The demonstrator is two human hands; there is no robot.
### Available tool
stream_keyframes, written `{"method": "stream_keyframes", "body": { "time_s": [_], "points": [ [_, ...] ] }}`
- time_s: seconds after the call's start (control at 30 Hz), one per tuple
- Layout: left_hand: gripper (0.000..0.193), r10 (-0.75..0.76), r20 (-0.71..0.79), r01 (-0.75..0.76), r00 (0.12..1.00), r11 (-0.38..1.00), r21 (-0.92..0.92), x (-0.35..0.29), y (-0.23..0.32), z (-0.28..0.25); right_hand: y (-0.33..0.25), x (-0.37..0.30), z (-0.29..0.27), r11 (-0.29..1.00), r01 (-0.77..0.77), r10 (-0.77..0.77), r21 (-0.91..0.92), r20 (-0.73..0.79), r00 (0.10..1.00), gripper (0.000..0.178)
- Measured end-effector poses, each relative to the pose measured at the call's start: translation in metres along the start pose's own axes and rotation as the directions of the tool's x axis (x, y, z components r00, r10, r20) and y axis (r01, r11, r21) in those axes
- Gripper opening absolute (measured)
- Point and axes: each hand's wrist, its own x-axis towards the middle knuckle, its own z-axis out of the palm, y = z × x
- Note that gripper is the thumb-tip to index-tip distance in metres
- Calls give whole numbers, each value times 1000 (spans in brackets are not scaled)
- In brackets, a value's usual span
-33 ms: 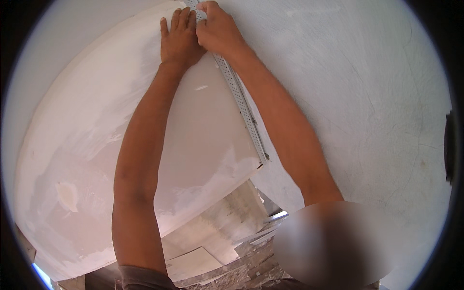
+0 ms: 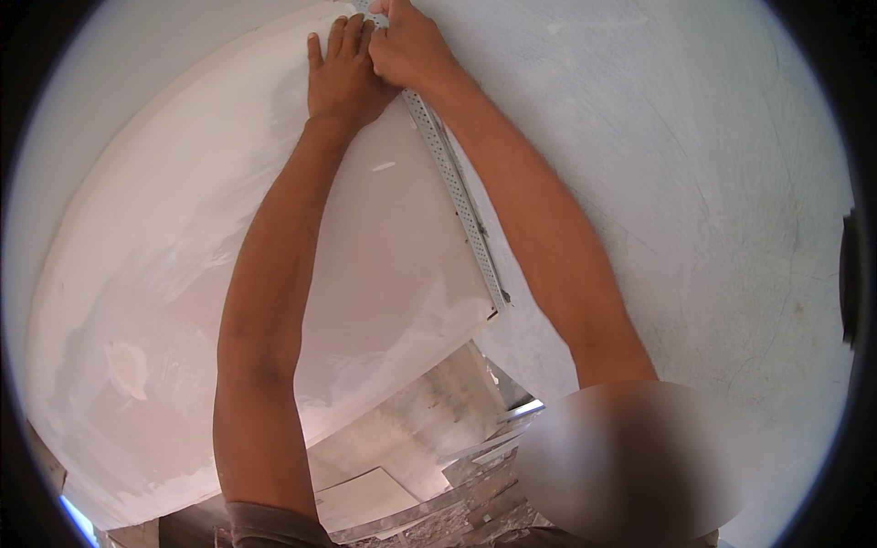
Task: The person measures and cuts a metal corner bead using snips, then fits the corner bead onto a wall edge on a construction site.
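Observation:
A long perforated metal corner strip (image 2: 461,205) runs up the edge where a white plastered panel (image 2: 183,228) meets a grey plastered wall (image 2: 694,183). My left hand (image 2: 343,78) lies flat on the white panel just left of the strip's upper part, fingers stretched out and holding nothing. My right hand (image 2: 411,50) is curled over the strip's upper end, pinching it against the corner. The strip's lower end (image 2: 501,300) stops at the panel's bottom corner. Both forearms reach up from the lower edge.
Below the panel's lower edge I see a beige slab (image 2: 365,498), grey rubble and loose metal pieces (image 2: 475,493) on the ground. The white panel has rough patches of filler (image 2: 128,365). A blurred patch covers the lower right.

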Motion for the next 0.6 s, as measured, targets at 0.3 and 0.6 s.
{"method": "stream_keyframes", "body": {
  "time_s": [0.3, 0.6],
  "points": [
    [84, 13, 174, 17, 985, 985, -169, 1, 0, -32, 18, 71, 30, 954, -103, 172, -282, 235, 957, 44],
    [84, 7, 40, 0, 999, 986, -165, -1, -2, -27, 48, 68, 19, 935, 153, -95, -319, 190, 977, 34]
  ]
}}
